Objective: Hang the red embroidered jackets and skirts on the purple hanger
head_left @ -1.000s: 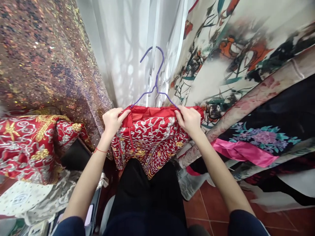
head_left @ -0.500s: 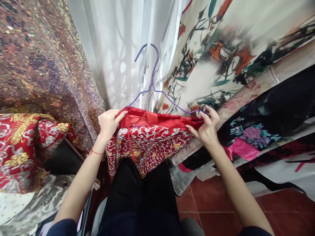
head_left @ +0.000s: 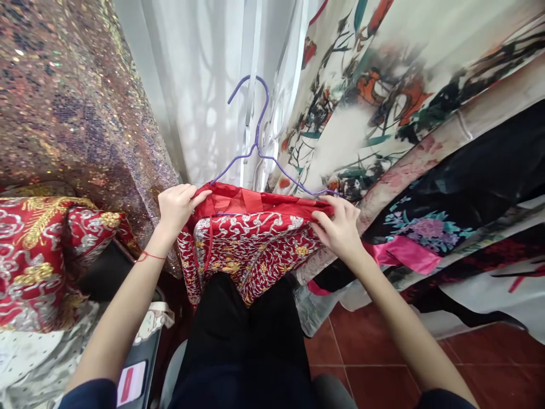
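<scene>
A red garment with silver and gold embroidery (head_left: 255,244) hangs over my lap, its plain red upper edge stretched between my hands. A purple wire hanger (head_left: 256,139) sits inside that edge, with its hook pointing up and away from me. My left hand (head_left: 177,209) pinches the garment's left corner, close to where the hanger's arm enters the cloth. At the other corner, my right hand (head_left: 338,224) grips the red edge, with the hanger's right end at its fingers. Both lower corners of the hanger are hidden by cloth and fingers.
More red embroidered fabric (head_left: 34,261) lies at left, below a sequined cloth (head_left: 76,113). A phone (head_left: 131,382) rests at lower left. White curtains (head_left: 200,85) hang ahead. Several printed garments (head_left: 383,102) hang at right above red floor tiles (head_left: 374,341).
Both hands, the garment and the hanger have shifted slightly left. My right hand has moved in from the hanger's end and now closes on the red cloth.
</scene>
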Available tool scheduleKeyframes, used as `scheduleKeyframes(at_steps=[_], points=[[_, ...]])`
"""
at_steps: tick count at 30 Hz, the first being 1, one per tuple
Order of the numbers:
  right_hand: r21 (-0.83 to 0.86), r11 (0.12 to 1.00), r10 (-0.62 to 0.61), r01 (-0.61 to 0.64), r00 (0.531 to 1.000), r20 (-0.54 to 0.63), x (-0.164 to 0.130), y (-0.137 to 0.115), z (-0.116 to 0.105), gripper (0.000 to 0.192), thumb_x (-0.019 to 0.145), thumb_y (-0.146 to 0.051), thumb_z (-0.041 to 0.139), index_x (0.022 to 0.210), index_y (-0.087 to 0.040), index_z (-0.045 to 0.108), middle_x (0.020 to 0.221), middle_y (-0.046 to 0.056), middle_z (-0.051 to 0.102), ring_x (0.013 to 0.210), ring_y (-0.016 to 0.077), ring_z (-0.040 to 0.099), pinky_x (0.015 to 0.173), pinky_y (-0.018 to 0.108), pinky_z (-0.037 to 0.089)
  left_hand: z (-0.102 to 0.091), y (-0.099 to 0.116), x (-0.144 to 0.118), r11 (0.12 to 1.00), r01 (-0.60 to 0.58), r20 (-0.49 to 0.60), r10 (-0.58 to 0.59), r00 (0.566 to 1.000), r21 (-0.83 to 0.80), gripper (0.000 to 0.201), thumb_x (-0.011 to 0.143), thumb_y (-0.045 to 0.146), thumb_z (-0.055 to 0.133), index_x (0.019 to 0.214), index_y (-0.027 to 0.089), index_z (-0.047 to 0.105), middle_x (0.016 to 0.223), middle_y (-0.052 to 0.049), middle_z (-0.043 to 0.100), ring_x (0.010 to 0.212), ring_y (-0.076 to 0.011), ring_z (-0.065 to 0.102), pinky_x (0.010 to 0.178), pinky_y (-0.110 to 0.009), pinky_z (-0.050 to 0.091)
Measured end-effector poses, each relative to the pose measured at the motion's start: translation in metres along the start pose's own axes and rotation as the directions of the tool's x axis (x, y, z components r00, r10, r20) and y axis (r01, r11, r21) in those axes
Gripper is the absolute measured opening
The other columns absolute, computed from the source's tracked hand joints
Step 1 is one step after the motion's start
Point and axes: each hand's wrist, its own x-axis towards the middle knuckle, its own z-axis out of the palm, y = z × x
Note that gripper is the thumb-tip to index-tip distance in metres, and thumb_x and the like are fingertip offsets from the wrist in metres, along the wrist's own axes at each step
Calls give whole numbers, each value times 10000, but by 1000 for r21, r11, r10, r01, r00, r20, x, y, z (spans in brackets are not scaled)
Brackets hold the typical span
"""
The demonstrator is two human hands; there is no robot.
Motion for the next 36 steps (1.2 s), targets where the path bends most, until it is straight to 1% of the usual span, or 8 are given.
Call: scheduleKeyframes(at_steps=[4,7,10,15,18,22,28,36], points=[[263,951,-158,160,987,-28,1,-7,-6,117,966,-140,528,1016,-241,560,1159,87,691,1087,251,590,897,426,356,-5,-9,0,996,-64,6,63,998,69,583,974,550,518,552,206,312,491,12,376,489,-144,390,533,-311,218],[406,900,-155,157,987,-38,-6,-18,-19,145,962,-117,504,1046,-235,518,1183,113,675,1068,248,597,858,394,388,-9,-17,1,986,-111,19,110,994,127,584,972,567,511,552,203,330,491,10,400,491,-144,411,530,-306,221],[486,867,-161,112,985,61,-11,-25,-37,127,976,-155,488,1071,-238,502,957,61,692,804,203,590,749,342,397,-12,-24,3,976,-148,40,143,989,158,592,969,584,503,548,202,335,495,6,420,488,-144,412,526,-303,224],[326,941,-199,94,931,305,-9,-5,-49,230,954,-417,606,1032,-202,579,774,26,692,661,199,556,755,364,362,-15,-27,3,975,-162,33,159,987,155,582,971,571,508,552,202,344,493,9,415,479,-142,391,515,-299,216],[230,954,-267,192,893,362,-10,21,-48,171,972,-338,573,880,-201,619,745,17,708,675,187,621,857,405,337,-16,-24,2,975,-179,28,176,984,131,584,971,564,514,548,202,335,482,13,396,477,-141,386,512,-297,214],[173,945,-315,277,913,259,-9,48,-58,128,1004,-205,508,939,-208,618,900,29,771,818,196,717,993,460,296,-13,-23,4,971,-216,38,213,976,103,591,977,547,514,535,205,322,468,14,377,464,-140,368,505,-298,214],[153,937,-336,314,931,146,-4,62,-74,111,1015,-171,509,975,-226,597,955,24,788,895,199,748,1018,464,309,-7,-25,10,953,-281,29,280,960,109,595,971,540,532,521,206,332,459,17,357,444,-136,352,491,-300,212],[291,949,-147,119,986,77,34,68,-73,114,983,-312,557,925,-282,650,1030,33,785,1049,274,714,966,502,407,-27,-34,18,961,-255,93,246,965,106,600,948,603,531,531,207,360,486,12,367,465,-142,364,510,-320,199]])
